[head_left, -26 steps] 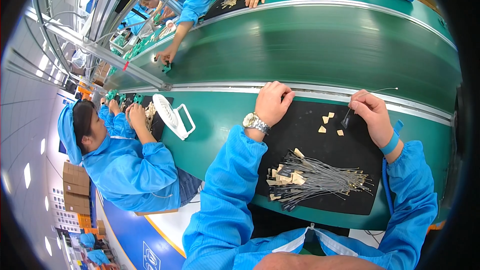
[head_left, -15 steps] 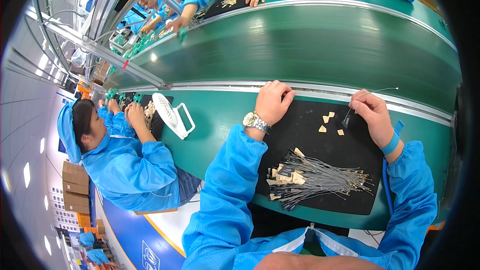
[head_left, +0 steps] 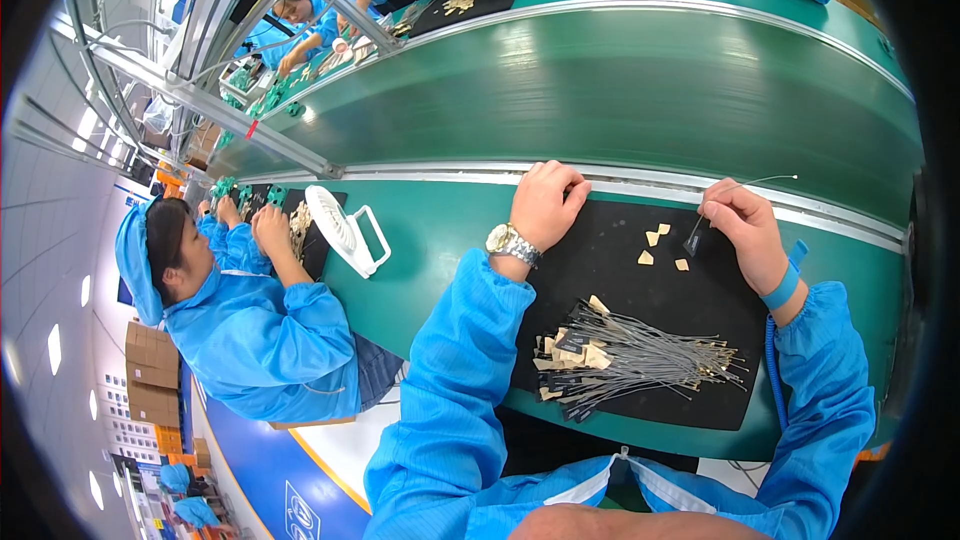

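My right hand (head_left: 740, 220) pinches a thin grey antenna cable (head_left: 762, 180) over the far right of a black mat (head_left: 650, 285). The cable's dark flat tab (head_left: 692, 243) hangs below the fingers, and its free end points right over the metal rail. Curled fingers rest at the rail by the mat's far left corner on my left hand (head_left: 548, 205), with no object visible in it. Between the hands lie several small cream-coloured pieces (head_left: 646, 258). Nearer me spreads a bundle of antenna cables (head_left: 650, 350) with dark and cream tabs at its left end.
Beyond the metal rail (head_left: 640, 183) runs a green conveyor belt (head_left: 600, 90). A white fan (head_left: 340, 230) stands on the table to my left, near a seated co-worker (head_left: 260, 340). Other people in blue work across the belt. A coiled blue cord (head_left: 773, 370) hangs beside my right sleeve.
My hands and the cable hold still. Across the belt, a co-worker has drawn an arm back from the belt and now holds a small green board in both hands.
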`<state>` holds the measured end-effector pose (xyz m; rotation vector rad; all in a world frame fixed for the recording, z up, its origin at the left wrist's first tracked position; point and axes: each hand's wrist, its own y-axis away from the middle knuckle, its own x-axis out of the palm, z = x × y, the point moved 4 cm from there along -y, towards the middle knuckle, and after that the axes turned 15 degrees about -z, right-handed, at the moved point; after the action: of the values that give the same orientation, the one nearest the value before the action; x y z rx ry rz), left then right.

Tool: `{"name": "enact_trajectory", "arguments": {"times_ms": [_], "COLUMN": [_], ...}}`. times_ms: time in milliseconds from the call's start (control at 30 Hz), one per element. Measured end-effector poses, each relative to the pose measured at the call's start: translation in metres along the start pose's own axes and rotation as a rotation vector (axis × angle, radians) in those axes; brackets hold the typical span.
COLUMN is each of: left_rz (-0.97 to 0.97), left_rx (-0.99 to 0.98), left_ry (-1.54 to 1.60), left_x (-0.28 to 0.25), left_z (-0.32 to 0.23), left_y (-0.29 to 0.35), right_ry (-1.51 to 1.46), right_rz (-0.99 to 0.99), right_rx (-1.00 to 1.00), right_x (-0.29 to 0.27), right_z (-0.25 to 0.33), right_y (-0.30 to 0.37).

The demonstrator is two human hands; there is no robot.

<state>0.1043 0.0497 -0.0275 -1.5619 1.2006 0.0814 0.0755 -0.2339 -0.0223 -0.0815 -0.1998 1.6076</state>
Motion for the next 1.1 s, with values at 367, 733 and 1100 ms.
{"name": "enact_trajectory", "arguments": {"times_ms": [367,733,1100], "left_rz": [0.029,0.06,-0.049], "left_rx": [0.508,0.471,0.46], "left_ry": [1.133,0.907,0.783], "left_x": [-0.077,-0.05,-0.07], "left_z": [-0.222,-0.255,-0.263], "left_y": [-0.063,-0.01,0.002], "right_ry": [0.077,0.101,0.05], "right_rz": [0.058,0.017,0.035], "right_rx": [0.009,-0.073,-0.053], "right_x": [-0.013,-0.012,-0.01], "right_z": [0.014,-0.036,-0.035], "right_y": [0.002,-0.018,-0.019]}}
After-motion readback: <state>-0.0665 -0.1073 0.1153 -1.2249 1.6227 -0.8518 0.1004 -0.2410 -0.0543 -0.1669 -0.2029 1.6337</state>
